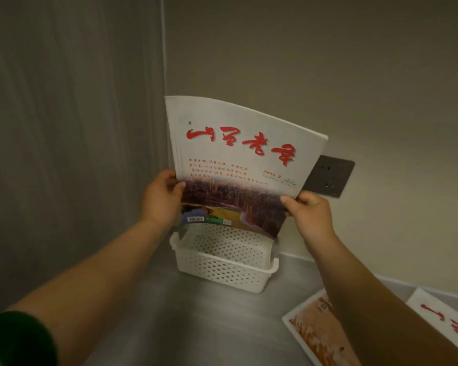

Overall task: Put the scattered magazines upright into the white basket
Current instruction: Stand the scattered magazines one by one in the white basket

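A white magazine (236, 159) with red brush lettering and a landscape photo stands upright in the air, its lower edge just above the white perforated basket (224, 270). My left hand (160, 199) grips its left edge, thumb on the cover. My right hand (308, 211) pinches its right edge. The basket sits on the steel counter in the corner, and I see nothing inside it. Two more magazines lie flat at the lower right: one with an orange cover (315, 328), partly under my right forearm, and one white with red lettering (444, 318).
The steel counter (185, 320) runs along two walls that meet behind the basket. A dark wall socket (331, 175) sits on the right wall, just behind the held magazine.
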{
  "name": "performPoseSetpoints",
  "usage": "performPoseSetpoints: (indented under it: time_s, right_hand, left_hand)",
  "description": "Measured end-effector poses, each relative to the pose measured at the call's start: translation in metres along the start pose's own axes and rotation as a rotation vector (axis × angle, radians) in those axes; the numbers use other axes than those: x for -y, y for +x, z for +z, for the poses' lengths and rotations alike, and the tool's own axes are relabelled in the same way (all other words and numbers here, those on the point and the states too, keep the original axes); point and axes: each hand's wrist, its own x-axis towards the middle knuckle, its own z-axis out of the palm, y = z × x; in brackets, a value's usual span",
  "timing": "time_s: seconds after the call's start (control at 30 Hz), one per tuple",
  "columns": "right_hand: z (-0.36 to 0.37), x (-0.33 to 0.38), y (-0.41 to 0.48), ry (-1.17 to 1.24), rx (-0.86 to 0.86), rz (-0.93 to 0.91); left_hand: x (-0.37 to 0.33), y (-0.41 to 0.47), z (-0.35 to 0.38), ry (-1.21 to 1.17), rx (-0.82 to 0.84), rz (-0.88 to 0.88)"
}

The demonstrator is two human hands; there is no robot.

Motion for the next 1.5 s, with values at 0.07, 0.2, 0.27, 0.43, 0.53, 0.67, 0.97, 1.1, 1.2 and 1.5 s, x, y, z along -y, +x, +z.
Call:
performPoseSetpoints:
  time_s: [0.07,0.2,0.27,0.43,0.53,0.67,0.97,1.1,1.2,1.5]
  right_hand:
    - [0.011,-0.011,0.015,0.013,0.004,0.04]
    - [0.023,-0.039,0.037,-0.069,0.022,0.069]
    - [0.025,-0.054,0.044,-0.1,0.029,0.098]
    - [0.033,-0.089,0.053,-0.198,0.021,0.137]
    - [0.039,-0.103,0.061,-0.354,0.024,0.145]
    - [0.042,-0.115,0.071,-0.457,0.019,0.139]
    - [0.046,-0.133,0.074,-0.442,-0.13,0.147]
    - [0.041,-0.123,0.064,-0.433,-0.084,0.162]
    - [0.029,-0.113,0.045,-0.466,-0.079,0.157]
    - [-0.062,-0.089,-0.081,-0.622,0.084,0.202]
  left_hand:
    - [0.009,0.013,0.004,-0.016,0.019,-0.035]
    - [0.032,0.026,0.017,0.017,0.054,-0.126]
    - [0.043,0.03,0.024,0.081,0.087,-0.151]
    - [0.068,0.041,0.042,0.203,0.094,-0.155]
    - [0.081,0.047,0.052,0.256,0.122,-0.148]
    - [0.093,0.053,0.064,0.284,0.132,-0.136]
    - [0.1,0.07,0.082,0.373,0.111,-0.141]
    - [0.1,0.06,0.076,0.382,0.154,-0.158]
    - [0.092,0.039,0.06,0.286,0.14,-0.222]
    - [0.043,-0.097,0.027,0.159,0.323,-0.067]
